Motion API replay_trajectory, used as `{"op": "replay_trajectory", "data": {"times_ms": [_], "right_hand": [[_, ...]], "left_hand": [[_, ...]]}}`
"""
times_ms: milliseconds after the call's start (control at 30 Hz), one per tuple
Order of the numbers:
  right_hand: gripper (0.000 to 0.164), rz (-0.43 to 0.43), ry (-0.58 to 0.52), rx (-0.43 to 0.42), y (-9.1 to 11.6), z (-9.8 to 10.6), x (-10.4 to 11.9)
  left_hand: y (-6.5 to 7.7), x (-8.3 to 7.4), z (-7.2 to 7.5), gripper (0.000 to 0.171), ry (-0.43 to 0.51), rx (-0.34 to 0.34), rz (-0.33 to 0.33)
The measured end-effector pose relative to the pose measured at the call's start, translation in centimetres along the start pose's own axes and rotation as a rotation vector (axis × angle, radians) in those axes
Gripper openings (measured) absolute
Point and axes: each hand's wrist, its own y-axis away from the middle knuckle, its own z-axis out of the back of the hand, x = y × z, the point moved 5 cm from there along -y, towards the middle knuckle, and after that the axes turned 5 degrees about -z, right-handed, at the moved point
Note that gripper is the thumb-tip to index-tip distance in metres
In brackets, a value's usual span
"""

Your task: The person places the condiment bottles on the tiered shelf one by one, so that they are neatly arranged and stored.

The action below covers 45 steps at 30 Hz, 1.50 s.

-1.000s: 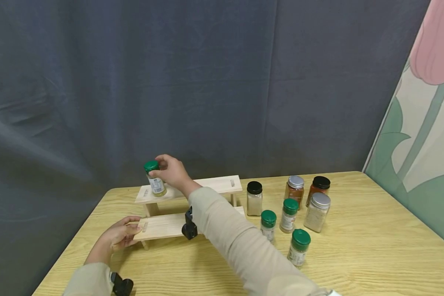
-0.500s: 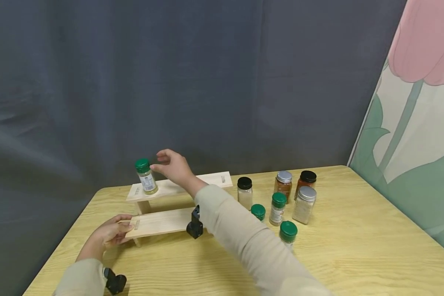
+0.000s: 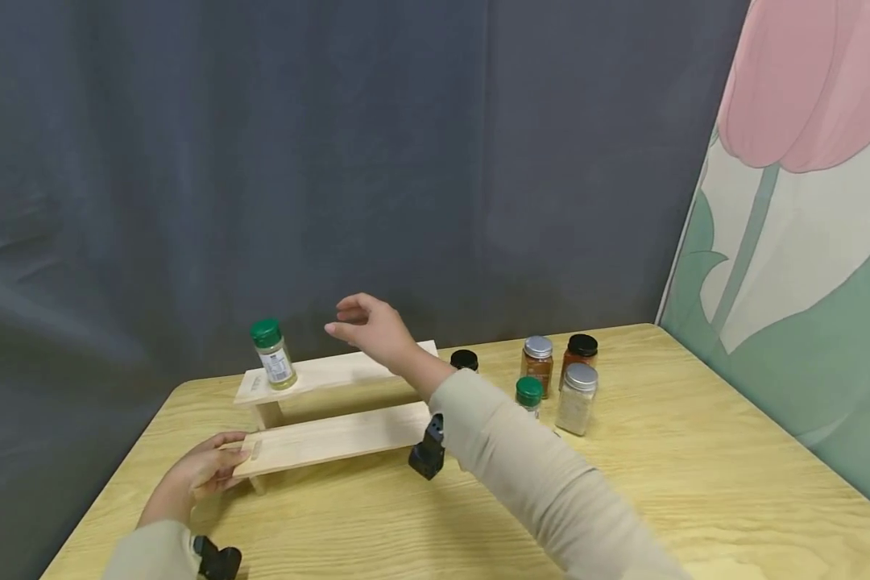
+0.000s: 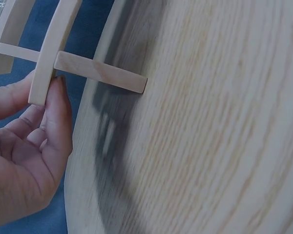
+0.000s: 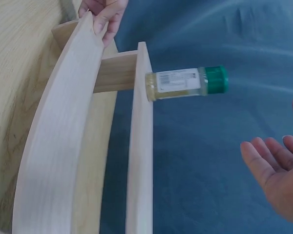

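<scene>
Dark blue curtain (image 3: pixel 370 161) backs a wood-grain bench (image 3: pixel 355 524) carrying a two-tier wooden rack; the left hand (image 3: pixel 206 467) pinches the left end of its lower board (image 3: pixel 333 436) between thumb and fingers. Right hand (image 3: pixel 379 332) is free, grasping nothing, fingers loosely bent, apart from a green-capped jar (image 3: pixel 276 366) that stands upright near the left end of the upper board (image 3: pixel 348 369). Right of the rack: two silver-lidded jars (image 3: pixel 575 403), one pale-filled, one reddish, and other jars (image 3: pixel 529 392) partly hidden.
</scene>
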Motion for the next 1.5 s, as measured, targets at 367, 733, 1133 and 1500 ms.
{"op": "replay_trajectory", "data": {"times_ms": [367, 733, 1133, 1500], "right_hand": [[0.038, 0.004, -0.155, 0.047, 4.9, 4.3, -0.6], [0.039, -0.022, -0.158, 0.007, 9.5, 8.9, -2.4], [0.039, -0.021, -0.130, -0.084, 14.0, 14.0, -5.0], [0.036, -0.066, -0.038, -0.169, 17.2, 16.8, -7.5]], "left_hand": [[0.5, 1.1, 0.8, 0.058, 0.024, -0.009, 0.016], [0.9, 1.3, 1.3, 0.062, 0.007, 0.029, 0.023], [-0.3, 0.7, 0.8, 0.066, 0.060, 0.061, 0.010], [-0.5, 0.3, 0.4, 0.063, 0.063, 0.082, 0.008]]}}
